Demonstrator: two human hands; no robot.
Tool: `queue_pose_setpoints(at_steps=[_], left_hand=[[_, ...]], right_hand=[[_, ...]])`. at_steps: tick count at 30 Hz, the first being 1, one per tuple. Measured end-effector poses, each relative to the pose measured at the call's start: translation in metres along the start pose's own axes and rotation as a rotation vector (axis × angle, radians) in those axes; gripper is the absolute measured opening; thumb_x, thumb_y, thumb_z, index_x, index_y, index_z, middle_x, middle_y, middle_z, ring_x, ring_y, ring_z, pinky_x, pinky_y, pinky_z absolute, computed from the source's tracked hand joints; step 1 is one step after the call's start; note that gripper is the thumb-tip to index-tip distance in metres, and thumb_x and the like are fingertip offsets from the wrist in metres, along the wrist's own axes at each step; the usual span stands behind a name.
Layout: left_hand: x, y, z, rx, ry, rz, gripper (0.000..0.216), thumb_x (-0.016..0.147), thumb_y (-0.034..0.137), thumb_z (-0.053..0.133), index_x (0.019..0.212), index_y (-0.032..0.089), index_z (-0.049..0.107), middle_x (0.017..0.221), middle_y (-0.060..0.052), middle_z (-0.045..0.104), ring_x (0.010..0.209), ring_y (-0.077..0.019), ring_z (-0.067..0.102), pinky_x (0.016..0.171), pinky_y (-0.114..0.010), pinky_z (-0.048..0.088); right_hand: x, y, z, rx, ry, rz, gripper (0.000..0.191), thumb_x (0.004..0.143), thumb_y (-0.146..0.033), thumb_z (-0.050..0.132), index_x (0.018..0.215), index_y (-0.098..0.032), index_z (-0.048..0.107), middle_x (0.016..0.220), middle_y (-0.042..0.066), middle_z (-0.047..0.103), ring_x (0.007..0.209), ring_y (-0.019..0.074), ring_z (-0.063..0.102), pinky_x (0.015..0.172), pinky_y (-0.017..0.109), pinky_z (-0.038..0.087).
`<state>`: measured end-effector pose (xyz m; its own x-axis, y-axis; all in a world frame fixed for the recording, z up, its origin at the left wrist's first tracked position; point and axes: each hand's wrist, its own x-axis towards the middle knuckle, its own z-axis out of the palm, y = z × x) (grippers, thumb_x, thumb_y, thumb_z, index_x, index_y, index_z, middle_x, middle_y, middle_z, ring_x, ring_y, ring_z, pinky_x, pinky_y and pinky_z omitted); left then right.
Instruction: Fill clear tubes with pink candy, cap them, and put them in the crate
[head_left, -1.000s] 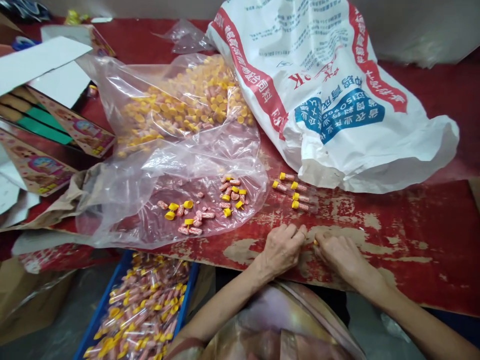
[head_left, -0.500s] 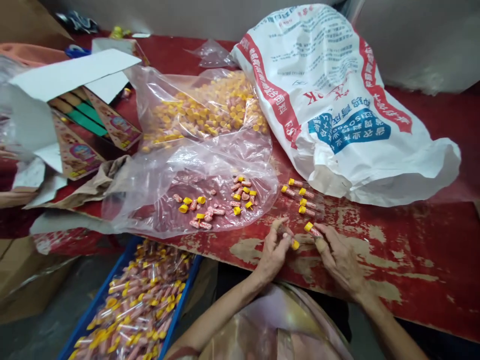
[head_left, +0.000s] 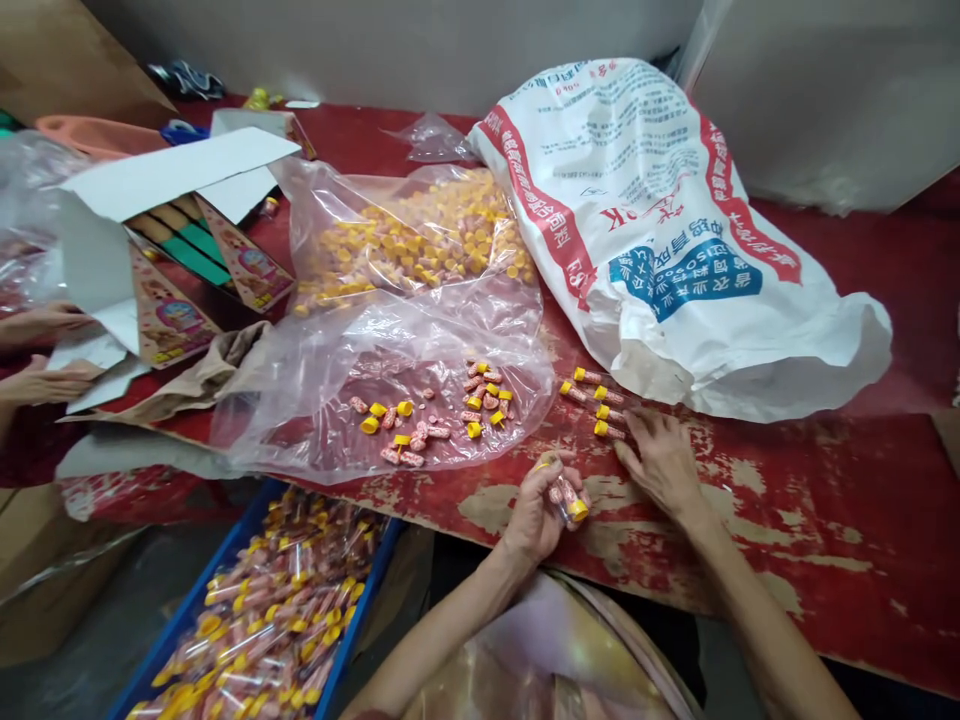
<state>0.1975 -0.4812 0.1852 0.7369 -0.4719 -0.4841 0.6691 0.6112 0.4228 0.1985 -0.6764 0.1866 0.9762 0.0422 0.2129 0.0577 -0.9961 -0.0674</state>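
My left hand is closed around clear capped tubes filled with pink speckled pieces. One yellow cap points down and right out of the fist; how many tubes it holds is unclear. My right hand reaches over the tabletop with thumb and fingers apart. Its fingertips are at the clear ends of several yellow-capped tubes lying in a loose group; whether they touch is hard to tell. Left of these, loose pink tablets and yellow caps lie on a clear plastic bag.
More yellow-capped pieces fill the bag behind. A white printed sack lies at back right. A blue crate of filled tubes stands below the table edge. Another person's hands are at far left, beside an open display box.
My right hand has moved up and away from my left, to the tubes on the table; the tube it held has left its fingers. My left hand has turned, showing tubes in its grip.
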Motion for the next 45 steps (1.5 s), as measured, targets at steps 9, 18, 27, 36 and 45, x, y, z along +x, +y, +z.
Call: queue_pose_setpoints(at_steps=[9, 18, 27, 36, 45], left_hand=[[0.0, 0.001, -0.01, -0.021, -0.107, -0.026, 0.032, 0.073, 0.036, 0.064, 0.097, 0.016, 0.055, 0.066, -0.001, 0.058, 0.05, -0.0183, 0.06, 0.03, -0.019, 0.037], [-0.008, 0.009, -0.011, -0.017, -0.091, -0.063, 0.035, 0.063, 0.036, 0.076, 0.09, 0.018, 0.063, 0.064, -0.001, 0.059, 0.05, -0.0131, 0.055, 0.045, -0.021, 0.044], [0.011, 0.013, -0.023, 0.016, 0.004, -0.226, 0.031, 0.057, 0.026, 0.075, 0.086, 0.018, 0.065, 0.071, -0.005, 0.064, 0.062, -0.0172, 0.06, 0.061, -0.03, 0.053], [0.001, 0.007, -0.001, 0.089, -0.043, -0.114, 0.036, 0.06, 0.027, 0.079, 0.09, 0.018, 0.061, 0.067, -0.001, 0.059, 0.063, -0.017, 0.062, 0.061, -0.028, 0.051], [-0.011, -0.006, 0.001, 0.046, -0.01, -0.013, 0.051, 0.06, 0.026, 0.083, 0.1, 0.019, 0.051, 0.088, -0.001, 0.058, 0.066, -0.011, 0.061, 0.053, -0.022, 0.051]], right_hand=[[0.013, -0.003, 0.015, -0.104, -0.189, -0.023, 0.036, 0.09, -0.039, 0.045, 0.105, -0.008, 0.054, 0.103, 0.015, 0.056, 0.096, 0.0265, 0.047, 0.081, 0.034, 0.033], [0.018, -0.011, -0.016, -0.287, -0.367, -0.033, 0.03, 0.087, -0.029, 0.051, 0.113, -0.014, 0.053, 0.102, 0.011, 0.059, 0.079, 0.0188, 0.055, 0.064, 0.028, 0.04], [0.001, -0.011, -0.054, -0.545, -0.501, -0.182, 0.023, 0.077, 0.001, 0.042, 0.081, -0.007, 0.063, 0.077, 0.013, 0.059, 0.069, 0.0212, 0.05, 0.059, 0.035, 0.039], [0.014, -0.026, -0.029, -0.509, -0.596, -0.175, 0.03, 0.071, 0.007, 0.037, 0.08, 0.0, 0.064, 0.076, 0.019, 0.059, 0.065, 0.0238, 0.052, 0.054, 0.034, 0.036], [-0.002, -0.007, -0.034, -0.331, -0.535, -0.131, 0.019, 0.081, -0.006, 0.047, 0.093, -0.012, 0.06, 0.087, 0.012, 0.06, 0.07, 0.0199, 0.059, 0.055, 0.028, 0.038]])
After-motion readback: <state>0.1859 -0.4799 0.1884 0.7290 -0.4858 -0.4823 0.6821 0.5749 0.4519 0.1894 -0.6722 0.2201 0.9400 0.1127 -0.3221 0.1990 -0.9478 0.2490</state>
